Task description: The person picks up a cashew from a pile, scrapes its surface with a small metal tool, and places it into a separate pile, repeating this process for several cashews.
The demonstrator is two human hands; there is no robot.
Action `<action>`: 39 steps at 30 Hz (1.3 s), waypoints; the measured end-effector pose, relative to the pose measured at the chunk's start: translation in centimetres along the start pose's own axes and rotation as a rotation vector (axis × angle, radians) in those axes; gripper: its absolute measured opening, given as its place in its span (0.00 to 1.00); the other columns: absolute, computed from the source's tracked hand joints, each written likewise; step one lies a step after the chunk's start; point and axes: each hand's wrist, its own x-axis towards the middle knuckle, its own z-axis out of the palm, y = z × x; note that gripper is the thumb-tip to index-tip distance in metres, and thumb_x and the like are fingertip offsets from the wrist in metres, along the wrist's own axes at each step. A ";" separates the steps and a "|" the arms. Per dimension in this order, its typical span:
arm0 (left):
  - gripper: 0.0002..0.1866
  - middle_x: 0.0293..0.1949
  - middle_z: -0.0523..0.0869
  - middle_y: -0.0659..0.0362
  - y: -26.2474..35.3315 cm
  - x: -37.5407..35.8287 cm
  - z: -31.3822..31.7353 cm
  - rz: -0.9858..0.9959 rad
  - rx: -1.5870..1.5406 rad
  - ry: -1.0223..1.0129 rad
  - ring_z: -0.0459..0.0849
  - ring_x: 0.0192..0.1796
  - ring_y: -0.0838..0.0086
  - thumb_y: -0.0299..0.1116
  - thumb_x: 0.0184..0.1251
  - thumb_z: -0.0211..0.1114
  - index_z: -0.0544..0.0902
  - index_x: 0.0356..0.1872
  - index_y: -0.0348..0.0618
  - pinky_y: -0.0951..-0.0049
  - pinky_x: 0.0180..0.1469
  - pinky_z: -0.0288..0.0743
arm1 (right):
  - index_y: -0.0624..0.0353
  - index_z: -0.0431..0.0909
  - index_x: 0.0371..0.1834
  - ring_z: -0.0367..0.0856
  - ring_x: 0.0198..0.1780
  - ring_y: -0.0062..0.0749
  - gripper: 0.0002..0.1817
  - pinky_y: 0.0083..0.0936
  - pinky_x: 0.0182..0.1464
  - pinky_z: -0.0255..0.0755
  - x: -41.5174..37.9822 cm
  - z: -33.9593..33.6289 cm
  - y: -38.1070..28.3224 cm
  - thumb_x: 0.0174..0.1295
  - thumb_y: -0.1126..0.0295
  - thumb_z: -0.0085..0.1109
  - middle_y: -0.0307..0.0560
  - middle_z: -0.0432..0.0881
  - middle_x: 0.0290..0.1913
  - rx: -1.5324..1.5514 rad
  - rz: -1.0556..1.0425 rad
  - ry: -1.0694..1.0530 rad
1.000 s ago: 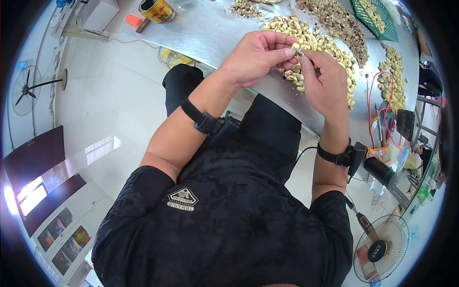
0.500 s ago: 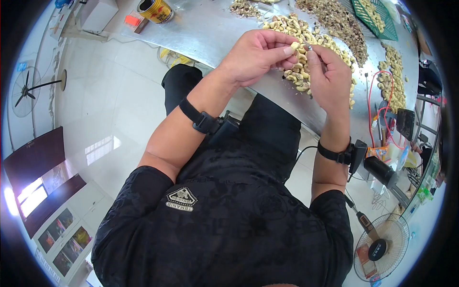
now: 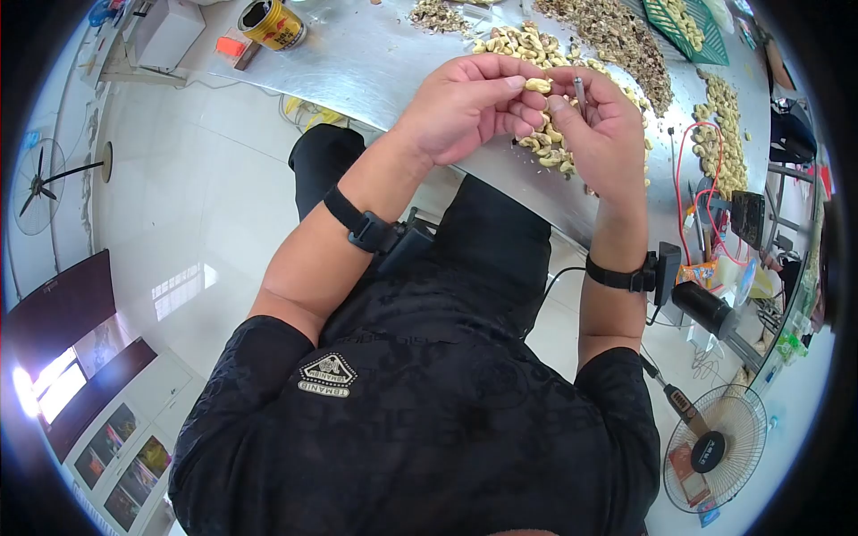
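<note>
My left hand point(image 3: 469, 103) pinches a pale yellow cashew nut point(image 3: 538, 85) between thumb and fingertips, above the table. Close beside it, my right hand point(image 3: 603, 129) has its fingers curled round a thin metal tool point(image 3: 579, 87); a short silver end sticks up past the index finger, and its working tip cannot be made out. The right fingertips are also at the cashew nut. Beneath and behind both hands spreads a heap of cashew nuts point(image 3: 518, 43), partly covered by the hands.
On the metal table point(image 3: 357, 67) are a brown heap of skins and bits point(image 3: 617, 40), a green basket point(image 3: 710, 45) with nuts, another cashew pile point(image 3: 722, 147), a yellow can point(image 3: 275, 27) and a red cable point(image 3: 684, 179). A fan point(image 3: 710, 451) stands at the lower right.
The right thumb has shifted and the metal tool now points upward, away from the cashew nut. More of the nut shows between the fingertips. The whole view has shifted slightly.
</note>
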 end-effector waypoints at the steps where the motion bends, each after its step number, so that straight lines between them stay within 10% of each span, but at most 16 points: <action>1: 0.15 0.45 0.88 0.50 0.0 0.0 0.1 -0.003 0.007 0.005 0.90 0.44 0.69 0.26 0.80 0.53 0.77 0.61 0.30 0.72 0.47 0.85 | 0.65 0.81 0.56 0.81 0.43 0.17 0.14 0.16 0.45 0.76 0.0 0.0 -0.1 0.68 0.78 0.62 0.41 0.84 0.45 0.005 0.014 -0.002; 18: 0.08 0.39 0.86 0.57 -0.1 0.6 1.0 -0.025 0.252 0.227 0.87 0.37 0.75 0.28 0.78 0.60 0.78 0.53 0.40 0.76 0.36 0.81 | 0.63 0.83 0.44 0.72 0.23 0.10 0.07 0.12 0.24 0.65 1.8 -1.5 -0.9 0.64 0.78 0.65 0.37 0.85 0.32 0.000 0.280 0.023; 31: 0.10 0.38 0.86 0.59 -0.1 0.1 -0.4 0.149 0.461 0.255 0.86 0.37 0.79 0.25 0.75 0.63 0.78 0.53 0.39 0.78 0.37 0.80 | 0.59 0.81 0.51 0.75 0.19 0.22 0.10 0.14 0.15 0.61 5.0 -7.4 2.1 0.72 0.75 0.53 0.59 0.87 0.41 1.004 0.318 -0.057; 39: 0.08 0.37 0.84 0.63 -0.8 -0.5 -2.3 0.273 0.668 0.349 0.82 0.37 0.83 0.21 0.68 0.66 0.81 0.46 0.37 0.81 0.39 0.78 | 0.66 0.76 0.57 0.66 0.21 0.13 0.16 0.12 0.15 0.53 14.0 -14.6 1.3 0.72 0.70 0.61 0.42 0.87 0.42 0.584 0.160 0.508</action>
